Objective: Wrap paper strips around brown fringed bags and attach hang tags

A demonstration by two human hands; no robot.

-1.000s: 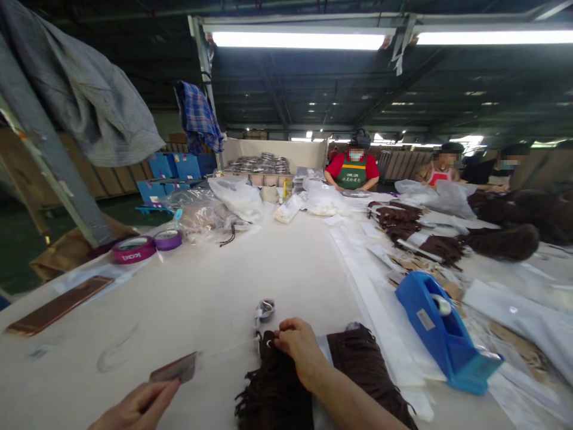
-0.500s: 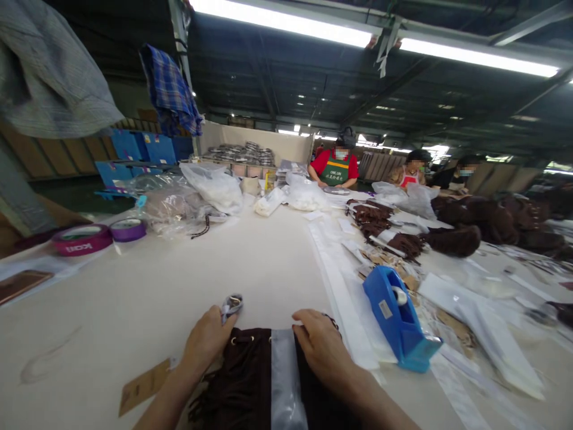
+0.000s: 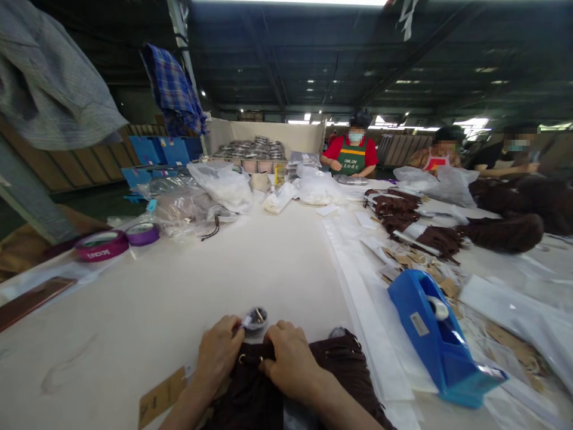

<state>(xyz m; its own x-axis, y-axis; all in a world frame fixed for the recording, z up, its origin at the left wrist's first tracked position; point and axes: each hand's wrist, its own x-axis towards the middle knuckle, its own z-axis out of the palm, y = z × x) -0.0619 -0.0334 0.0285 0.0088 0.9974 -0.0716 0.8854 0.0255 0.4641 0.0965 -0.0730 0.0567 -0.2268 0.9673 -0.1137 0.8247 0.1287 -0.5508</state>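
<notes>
In front of me at the bottom of the head view lies a dark brown fringed bag (image 3: 250,388) with metal eyelets and a cord along its top edge. My left hand (image 3: 219,349) is closed on the left end of that edge. Beside its fingertips stands a small loop wrapped in clear plastic (image 3: 256,318). Closed on the same edge, farther right, is my right hand (image 3: 290,361), its thumb near an eyelet. A brown card tag (image 3: 162,397) lies left of my left wrist. More dark brown fringe (image 3: 349,370) spreads right of my right hand.
A blue tape dispenser (image 3: 430,340) stands at right, beside white plastic sheets (image 3: 358,286). Tape rolls (image 3: 102,246) and a phone (image 3: 36,301) are at left. Clear bags (image 3: 224,185) and brown fringed pieces (image 3: 403,221) lie farther back. Across the table, a person in a green apron (image 3: 351,156) works.
My right hand has moved left across the grey-white strip and closed on the bag's top edge near my left hand. The camera view has tilted down and turned slightly.
</notes>
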